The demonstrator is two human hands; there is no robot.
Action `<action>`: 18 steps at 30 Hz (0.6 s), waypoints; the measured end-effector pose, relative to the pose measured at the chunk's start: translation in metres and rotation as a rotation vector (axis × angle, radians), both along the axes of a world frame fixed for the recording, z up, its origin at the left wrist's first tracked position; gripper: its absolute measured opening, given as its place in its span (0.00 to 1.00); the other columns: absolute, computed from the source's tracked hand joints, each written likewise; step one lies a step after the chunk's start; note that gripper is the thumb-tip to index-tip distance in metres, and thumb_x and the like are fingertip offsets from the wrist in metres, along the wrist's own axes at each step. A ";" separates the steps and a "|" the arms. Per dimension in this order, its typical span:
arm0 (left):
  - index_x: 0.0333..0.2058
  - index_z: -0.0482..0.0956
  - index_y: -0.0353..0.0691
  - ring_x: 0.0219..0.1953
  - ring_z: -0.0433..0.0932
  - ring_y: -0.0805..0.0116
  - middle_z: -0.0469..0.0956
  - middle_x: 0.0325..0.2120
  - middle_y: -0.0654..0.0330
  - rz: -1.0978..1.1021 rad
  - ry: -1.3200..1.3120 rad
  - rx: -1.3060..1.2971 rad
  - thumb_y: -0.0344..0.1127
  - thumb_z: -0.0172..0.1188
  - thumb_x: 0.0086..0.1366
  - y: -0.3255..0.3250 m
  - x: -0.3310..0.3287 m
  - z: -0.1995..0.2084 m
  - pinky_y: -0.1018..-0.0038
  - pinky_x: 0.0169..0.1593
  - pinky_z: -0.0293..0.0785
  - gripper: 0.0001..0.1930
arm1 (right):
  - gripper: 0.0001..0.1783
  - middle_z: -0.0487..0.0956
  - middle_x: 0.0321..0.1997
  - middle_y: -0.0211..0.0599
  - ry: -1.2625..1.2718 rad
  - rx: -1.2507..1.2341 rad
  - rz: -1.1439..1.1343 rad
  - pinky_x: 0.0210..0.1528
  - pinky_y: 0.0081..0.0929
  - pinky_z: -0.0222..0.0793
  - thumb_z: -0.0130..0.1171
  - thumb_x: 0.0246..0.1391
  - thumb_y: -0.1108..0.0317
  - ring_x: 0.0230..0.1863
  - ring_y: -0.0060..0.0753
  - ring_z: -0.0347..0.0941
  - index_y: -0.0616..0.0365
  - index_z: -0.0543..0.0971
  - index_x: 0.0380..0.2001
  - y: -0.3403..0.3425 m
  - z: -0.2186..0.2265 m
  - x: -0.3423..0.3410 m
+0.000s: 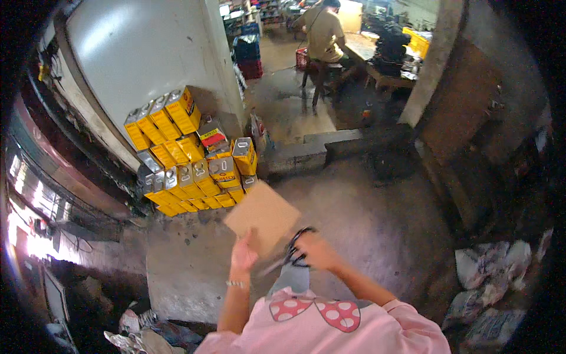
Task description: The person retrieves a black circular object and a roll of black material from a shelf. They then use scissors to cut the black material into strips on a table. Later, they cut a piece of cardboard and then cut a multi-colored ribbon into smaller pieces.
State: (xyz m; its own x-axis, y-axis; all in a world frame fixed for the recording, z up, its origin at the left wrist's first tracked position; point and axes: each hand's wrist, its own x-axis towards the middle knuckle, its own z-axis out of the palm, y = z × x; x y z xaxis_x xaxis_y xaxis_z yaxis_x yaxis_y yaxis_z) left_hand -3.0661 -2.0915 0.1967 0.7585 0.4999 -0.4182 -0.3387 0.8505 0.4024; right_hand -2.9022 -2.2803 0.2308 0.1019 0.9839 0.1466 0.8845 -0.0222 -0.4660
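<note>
A square tan sheet (pixel 266 213), perhaps cardboard, is held out in front of me. My left hand (pixel 243 252) grips its near edge, thumb on top. Just to the right, my right hand (pixel 315 249) is closed on black-handled scissors (pixel 289 255). Their blades point down and left toward the sheet's near corner and are smeared by motion, so I cannot tell whether they touch it.
Yellow metal cans (pixel 194 177) are stacked by a grey panel (pixel 141 53) ahead on the left. A low concrete step (pixel 300 156) crosses the doorway. Beyond it a person (pixel 323 32) sits at a workbench (pixel 361 50). Plastic sacks (pixel 492 265) lie at right.
</note>
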 end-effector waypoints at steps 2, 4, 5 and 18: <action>0.55 0.62 0.45 0.53 0.69 0.64 0.70 0.50 0.61 0.129 0.056 0.148 0.28 0.52 0.63 0.051 0.080 0.024 0.59 0.55 0.67 0.22 | 0.25 0.74 0.39 0.45 0.043 0.218 -0.311 0.44 0.34 0.67 0.65 0.35 0.66 0.44 0.48 0.70 0.58 0.73 0.42 0.006 -0.018 0.080; 0.55 0.62 0.47 0.54 0.69 0.64 0.69 0.52 0.63 0.137 -0.079 0.231 0.28 0.53 0.63 0.094 0.143 0.060 0.59 0.55 0.67 0.22 | 0.23 0.76 0.34 0.46 0.402 0.215 -0.901 0.41 0.32 0.67 0.67 0.38 0.65 0.40 0.48 0.72 0.59 0.75 0.40 0.004 -0.044 0.148; 0.55 0.63 0.46 0.54 0.69 0.65 0.69 0.51 0.63 0.134 -0.101 0.264 0.28 0.53 0.63 0.113 0.178 0.078 0.60 0.55 0.67 0.21 | 0.20 0.76 0.32 0.47 0.485 0.222 -1.079 0.39 0.32 0.67 0.65 0.41 0.64 0.37 0.47 0.73 0.60 0.75 0.38 -0.002 -0.057 0.178; 0.57 0.58 0.39 0.53 0.67 0.64 0.66 0.53 0.58 0.064 0.343 0.478 0.29 0.57 0.60 0.267 0.494 0.030 0.63 0.54 0.67 0.28 | 0.23 0.79 0.29 0.51 0.568 -0.972 -1.338 0.34 0.39 0.71 0.64 0.42 0.54 0.31 0.51 0.76 0.65 0.77 0.33 -0.102 -0.222 0.377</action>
